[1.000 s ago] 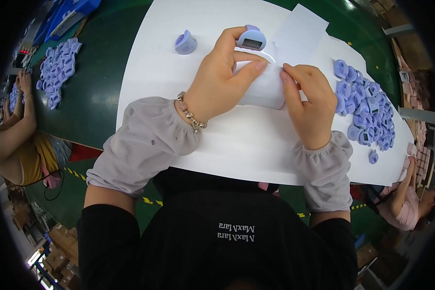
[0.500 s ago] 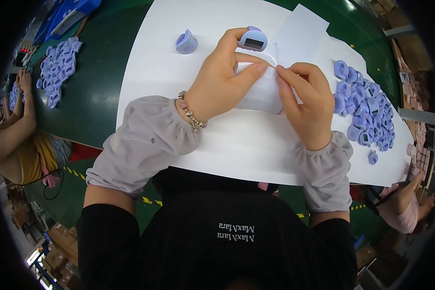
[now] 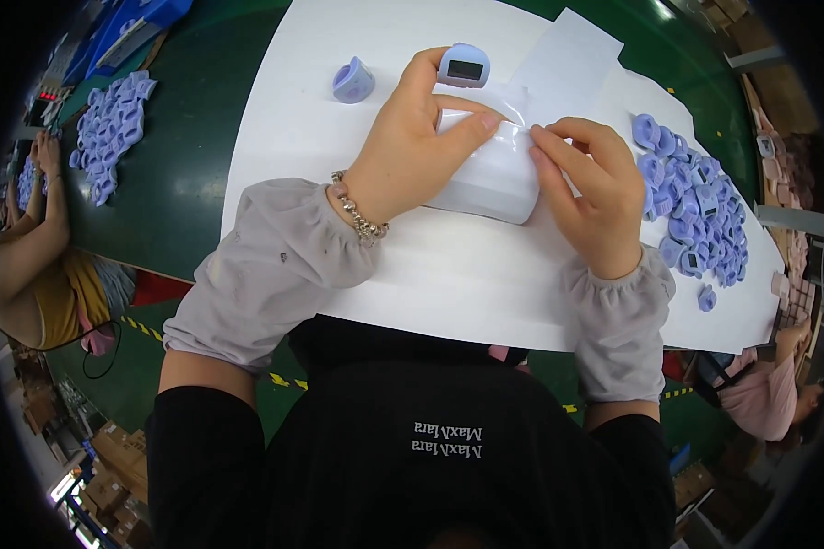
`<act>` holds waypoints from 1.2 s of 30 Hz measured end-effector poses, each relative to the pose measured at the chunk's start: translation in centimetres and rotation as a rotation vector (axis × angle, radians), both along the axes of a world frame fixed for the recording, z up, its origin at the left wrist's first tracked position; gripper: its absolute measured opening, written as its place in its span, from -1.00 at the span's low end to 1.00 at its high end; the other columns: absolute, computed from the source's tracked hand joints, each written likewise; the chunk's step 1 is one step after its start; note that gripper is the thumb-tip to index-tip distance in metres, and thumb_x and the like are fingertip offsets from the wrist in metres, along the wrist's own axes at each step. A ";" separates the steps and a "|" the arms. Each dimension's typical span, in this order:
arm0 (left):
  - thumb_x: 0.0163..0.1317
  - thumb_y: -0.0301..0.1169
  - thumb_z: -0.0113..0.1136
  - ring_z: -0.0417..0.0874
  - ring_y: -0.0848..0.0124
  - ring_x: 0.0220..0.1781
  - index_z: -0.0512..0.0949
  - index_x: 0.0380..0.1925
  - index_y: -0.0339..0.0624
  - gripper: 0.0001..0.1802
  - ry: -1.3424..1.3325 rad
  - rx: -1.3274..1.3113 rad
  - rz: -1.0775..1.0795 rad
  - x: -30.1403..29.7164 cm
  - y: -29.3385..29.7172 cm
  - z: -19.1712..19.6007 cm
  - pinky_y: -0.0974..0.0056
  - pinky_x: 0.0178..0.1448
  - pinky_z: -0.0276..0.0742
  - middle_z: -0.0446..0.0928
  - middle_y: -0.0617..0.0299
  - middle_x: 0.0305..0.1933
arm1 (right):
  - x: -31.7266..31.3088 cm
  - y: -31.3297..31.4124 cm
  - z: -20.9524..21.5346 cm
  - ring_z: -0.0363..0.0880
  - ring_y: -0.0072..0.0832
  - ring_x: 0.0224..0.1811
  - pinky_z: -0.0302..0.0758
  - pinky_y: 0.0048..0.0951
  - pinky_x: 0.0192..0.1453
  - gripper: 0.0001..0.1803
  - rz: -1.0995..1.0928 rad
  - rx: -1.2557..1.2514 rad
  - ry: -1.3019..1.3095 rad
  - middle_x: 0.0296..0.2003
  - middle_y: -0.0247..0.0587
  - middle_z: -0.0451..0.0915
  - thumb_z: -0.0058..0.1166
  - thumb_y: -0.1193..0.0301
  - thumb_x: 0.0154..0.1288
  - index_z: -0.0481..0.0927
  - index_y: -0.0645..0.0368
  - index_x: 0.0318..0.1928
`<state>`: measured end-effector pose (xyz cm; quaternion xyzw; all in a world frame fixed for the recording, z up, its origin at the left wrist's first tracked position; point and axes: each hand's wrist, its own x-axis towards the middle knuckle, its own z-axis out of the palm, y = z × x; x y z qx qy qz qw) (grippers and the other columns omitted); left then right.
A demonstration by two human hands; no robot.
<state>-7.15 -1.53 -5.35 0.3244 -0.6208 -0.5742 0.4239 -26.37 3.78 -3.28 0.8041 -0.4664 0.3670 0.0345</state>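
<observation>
My left hand (image 3: 417, 137) has a light purple digital watch (image 3: 464, 67) with a dark rectangular display tucked at its curled fingers. Its thumb and index finger press on a glossy white sheet (image 3: 490, 188), which curves up off the table. Just right of that thumb, my right hand (image 3: 595, 178) pinches thumb against index finger at the edge of a shiny clear film (image 3: 515, 112). How much of the film lies between those fingertips is hard to see. A single curled purple watch band (image 3: 353, 80) stands left of my left hand.
White paper (image 3: 412, 293) covers the table before me. Several purple watches (image 3: 696, 210) lie heaped at the right, with more bands (image 3: 114, 128) on the dark green table at the left. A flat pale sheet (image 3: 568, 64) lies beyond my hands. Other people sit at both sides.
My left hand and the watch have shifted slightly left, and the watch's display now sits more level. My right hand has moved a little right, widening the space between the fingertips.
</observation>
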 end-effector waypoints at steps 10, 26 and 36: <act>0.21 -0.43 0.22 0.55 0.53 -0.06 0.26 0.11 -0.31 -0.48 -0.045 -0.025 -0.084 0.3 -0.4 0.0 0.45 0.00 0.45 0.56 0.19 -0.10 | -0.9 0.1 0.1 0.47 -0.49 -0.24 0.41 -0.57 -0.12 -0.86 0.061 0.503 -0.477 -0.18 -0.19 0.52 0.18 0.64 0.05 0.56 0.28 -0.32; 0.23 -0.33 0.19 0.59 0.43 -0.21 0.55 -0.07 -0.28 -0.68 -0.134 -0.034 -0.202 -0.2 0.6 0.4 0.36 -0.06 0.49 0.62 0.16 -0.21 | 0.1 0.4 0.1 0.46 -0.53 -0.16 0.43 -0.54 -0.05 -0.93 0.159 0.522 -0.802 -0.11 -0.19 0.49 0.16 0.61 0.10 0.55 0.30 -0.37; 0.25 -0.44 0.16 0.55 0.52 -0.11 0.50 0.01 -0.33 -0.66 -0.199 -0.157 -0.283 -0.1 0.5 0.4 0.42 -0.01 0.46 0.58 0.21 -0.12 | 0.0 0.4 -0.2 0.47 -0.54 -0.23 0.43 -0.55 -0.09 -0.92 0.168 0.497 -0.783 -0.19 -0.22 0.52 0.16 0.61 0.06 0.52 0.29 -0.41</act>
